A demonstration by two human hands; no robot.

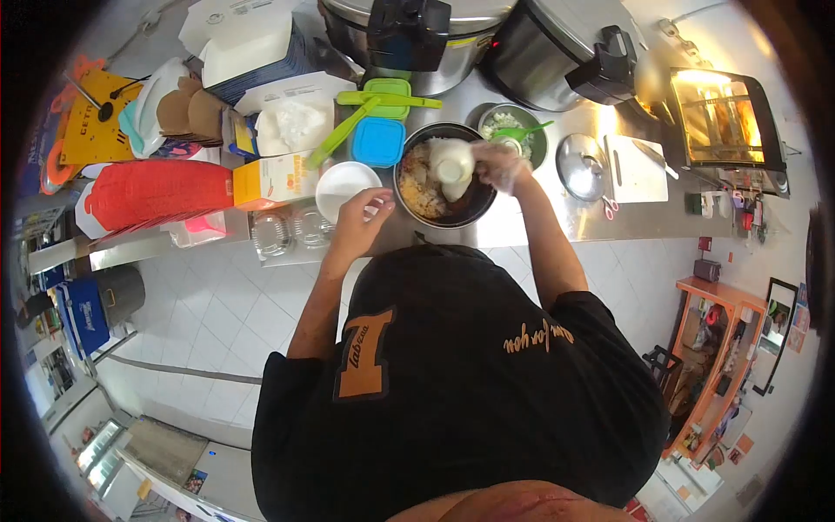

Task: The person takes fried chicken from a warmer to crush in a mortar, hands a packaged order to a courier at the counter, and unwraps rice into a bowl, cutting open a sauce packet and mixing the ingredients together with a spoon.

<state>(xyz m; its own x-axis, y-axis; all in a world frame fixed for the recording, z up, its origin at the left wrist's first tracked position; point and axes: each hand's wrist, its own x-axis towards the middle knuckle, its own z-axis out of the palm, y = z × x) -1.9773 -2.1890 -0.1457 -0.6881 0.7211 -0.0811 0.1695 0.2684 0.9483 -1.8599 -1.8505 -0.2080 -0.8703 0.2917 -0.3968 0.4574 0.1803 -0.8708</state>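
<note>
My right hand (500, 169), in a thin clear glove, grips a small white bowl (452, 167) at its side, with the bowl's round base facing up. This bowl is over a round dark pan (445, 222) that contains orange and yellowish food. To the left, my left hand (361, 217) is near the pan's edge, fingers loosely bent with a gap at the thumb. It overlaps the lower right rim of a white round bowl (341, 184) on the counter. Behind the pan's right side is a pot of white, green-flecked food (513, 122) with a green spoon (519, 131).
Two large steel cookers (557, 52) line the back. Left are a blue-lidded container (378, 142), green tongs (348, 130), an orange box (271, 180), red cartons (161, 198) and clear tubs (274, 235). Right are a metal lid (583, 165), a cutting board (633, 178) and a lit display case (722, 113).
</note>
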